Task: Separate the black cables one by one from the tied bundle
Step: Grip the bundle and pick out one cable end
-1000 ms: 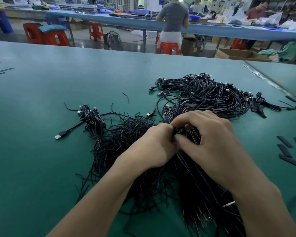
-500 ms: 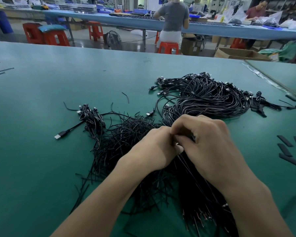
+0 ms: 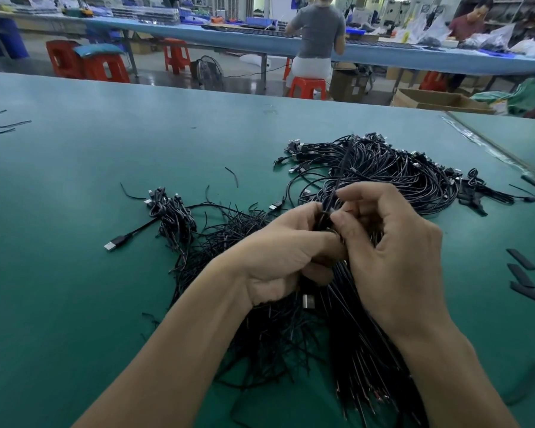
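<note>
One cable [image 3: 337, 179] now stands up out of the bundle [image 3: 362, 344]. Half a second ago nothing rose between my hands. My right hand [image 3: 393, 257] pinches it low down between thumb and forefinger, and its other fingers, which were folded flat over the bundle before, are lifted and curled apart. My left hand [image 3: 288, 251] is closed tight round the bundle's upper end, as it was, though the wrist has turned so more of the palm side shows. Both hands sit a little higher off the table [image 3: 74, 288] than in the earlier frame.

The bundle itself lies where it lay, under my hands in the middle of the table, running back toward me and to my right with its bare ends fanned out. A silver plug [image 3: 308, 301] peeks out just below my left palm, which I could not see before.

Beyond my knuckles the heap [image 3: 389, 171] of loose cables is unchanged, and the lifted cable points toward it. Left of the bundle sits a mess of short cuttings [image 3: 235, 233], touching it, and further left a small knotted bunch [image 3: 172, 217] with one plug stretched out. Well off to my right a few flat black strips [image 3: 521, 274] rest on the table, none of them moved.
</note>
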